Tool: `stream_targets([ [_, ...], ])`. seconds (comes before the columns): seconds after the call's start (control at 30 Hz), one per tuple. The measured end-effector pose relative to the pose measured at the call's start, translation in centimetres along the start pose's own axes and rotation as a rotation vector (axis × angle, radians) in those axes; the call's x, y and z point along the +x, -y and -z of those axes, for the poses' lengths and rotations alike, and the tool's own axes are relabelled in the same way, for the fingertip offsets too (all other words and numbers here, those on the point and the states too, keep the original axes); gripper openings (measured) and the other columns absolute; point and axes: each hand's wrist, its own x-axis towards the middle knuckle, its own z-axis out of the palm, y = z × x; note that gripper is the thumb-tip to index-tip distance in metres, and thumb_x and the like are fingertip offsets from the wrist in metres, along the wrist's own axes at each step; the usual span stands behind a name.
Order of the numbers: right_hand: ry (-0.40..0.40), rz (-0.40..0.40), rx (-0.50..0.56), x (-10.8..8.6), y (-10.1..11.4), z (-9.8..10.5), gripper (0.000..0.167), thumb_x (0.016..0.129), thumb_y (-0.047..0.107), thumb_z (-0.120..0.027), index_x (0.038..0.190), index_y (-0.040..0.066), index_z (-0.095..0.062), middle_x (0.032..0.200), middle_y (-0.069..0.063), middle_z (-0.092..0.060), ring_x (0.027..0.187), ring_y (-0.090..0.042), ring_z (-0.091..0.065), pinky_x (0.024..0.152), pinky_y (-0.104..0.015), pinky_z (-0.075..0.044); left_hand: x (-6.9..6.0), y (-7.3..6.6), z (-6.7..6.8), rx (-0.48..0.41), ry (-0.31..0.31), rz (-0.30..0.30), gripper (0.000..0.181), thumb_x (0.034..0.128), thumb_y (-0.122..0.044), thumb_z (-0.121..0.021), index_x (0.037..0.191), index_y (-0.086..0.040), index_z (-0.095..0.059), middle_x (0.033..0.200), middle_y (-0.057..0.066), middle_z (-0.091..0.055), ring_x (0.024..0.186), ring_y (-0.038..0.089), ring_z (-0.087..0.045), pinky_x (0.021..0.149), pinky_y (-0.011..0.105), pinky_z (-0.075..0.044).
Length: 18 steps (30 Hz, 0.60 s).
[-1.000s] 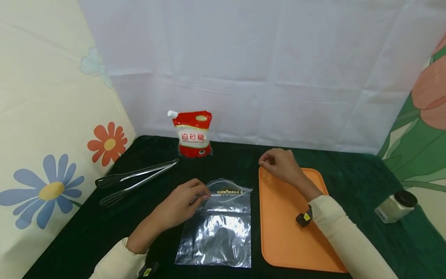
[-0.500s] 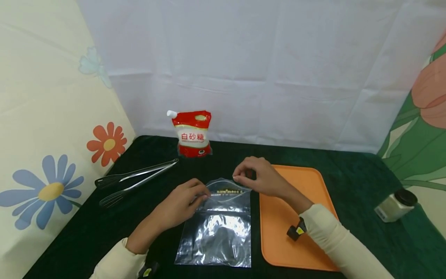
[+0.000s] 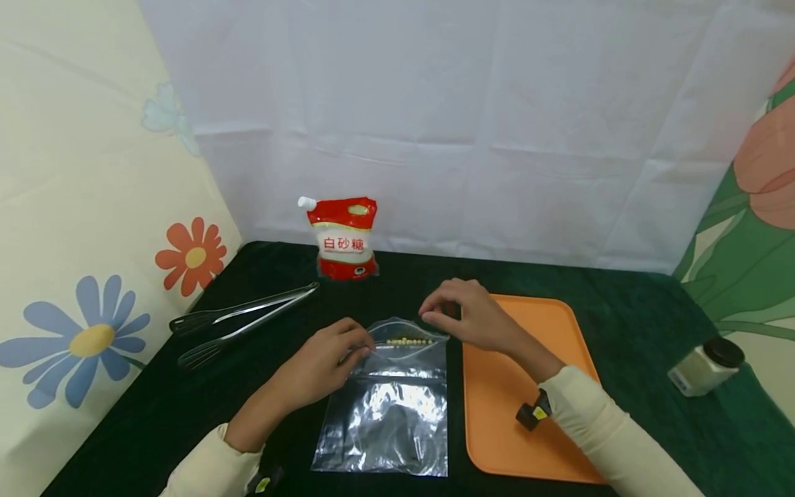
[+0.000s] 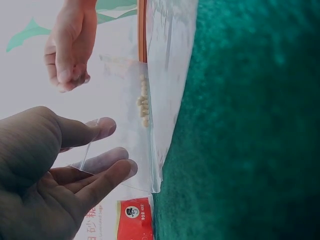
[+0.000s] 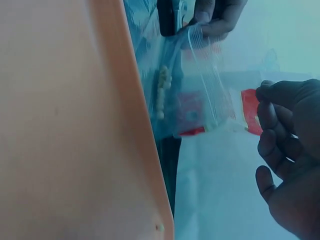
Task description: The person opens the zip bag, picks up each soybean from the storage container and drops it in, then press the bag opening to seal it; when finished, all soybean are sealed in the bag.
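Observation:
A clear zip-lock bag lies flat on the dark green cloth, its mouth gaping at the far end. Yellow soybeans sit in a row just inside that mouth. My left hand holds the mouth's left edge between thumb and fingers, and the film shows across the fingertips. Above the mouth's right side hovers my right hand, fingers loosely bent; I see nothing between them in the right wrist view. An orange tray lies right of the bag, partly under my right forearm. One pale speck rests at its corner.
Metal tongs lie on the left. A red and white sugar pouch stands at the back, before a white cloth backdrop. A dark-lidded jar lies tilted far right.
My right hand has come left from the tray's far left corner to over the bag's mouth, then drawn back slightly right. My left hand and the bag have stayed put.

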Motion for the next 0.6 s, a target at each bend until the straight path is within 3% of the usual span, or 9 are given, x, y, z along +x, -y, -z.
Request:
stream_targets([
  [0.17, 0.001, -0.036, -0.162, -0.6, -1.2, 1.7, 0.008, 0.095, 0.025, -0.071, 0.100, 0.021, -0.075, 0.084, 0.017, -0.059, 0.076, -0.013, -0.053, 0.078, -0.038, -0.036, 0.0, 0.1, 0.0, 0.007, -0.005, -0.013, 0.016, 0.0930, -0.014, -0.070, 0.109, -0.019, -0.070, 0.110, -0.005, -0.060, 0.091, 0.006, -0.060, 0.076, 0.025, -0.054],
  [0.27, 0.009, -0.117, -0.268, -1.1, -2.0, 2.8, 0.008, 0.095, 0.026, -0.071, 0.099, 0.021, -0.075, 0.084, 0.015, -0.060, 0.077, -0.017, -0.053, 0.077, -0.039, -0.031, 0.0, 0.1, 0.0, 0.006, -0.009, -0.021, 0.017, 0.0926, -0.014, -0.071, 0.109, -0.019, -0.070, 0.110, -0.004, -0.061, 0.091, 0.007, -0.060, 0.076, 0.026, -0.054],
  [0.43, 0.032, -0.282, -0.387, -1.9, -3.7, 3.6, 0.008, 0.094, 0.025, -0.072, 0.098, 0.019, -0.076, 0.086, 0.010, -0.065, 0.077, -0.014, -0.055, 0.076, -0.041, -0.033, 0.1, 0.2, 0.0, -0.004, -0.001, -0.019, 0.018, 0.0918, -0.013, -0.071, 0.109, -0.019, -0.070, 0.110, -0.005, -0.061, 0.092, 0.007, -0.061, 0.076, 0.025, -0.054],
  [0.6, 0.121, -0.390, -0.459, -2.3, -5.2, 3.3, 0.011, 0.092, 0.026, -0.074, 0.099, 0.017, -0.077, 0.088, 0.008, -0.067, 0.079, -0.013, -0.057, 0.078, -0.042, -0.035, 0.1, 0.1, 0.2, -0.020, 0.014, -0.019, 0.020, 0.0911, -0.010, -0.071, 0.109, -0.018, -0.070, 0.110, -0.004, -0.060, 0.092, 0.007, -0.061, 0.075, 0.024, -0.054],
])
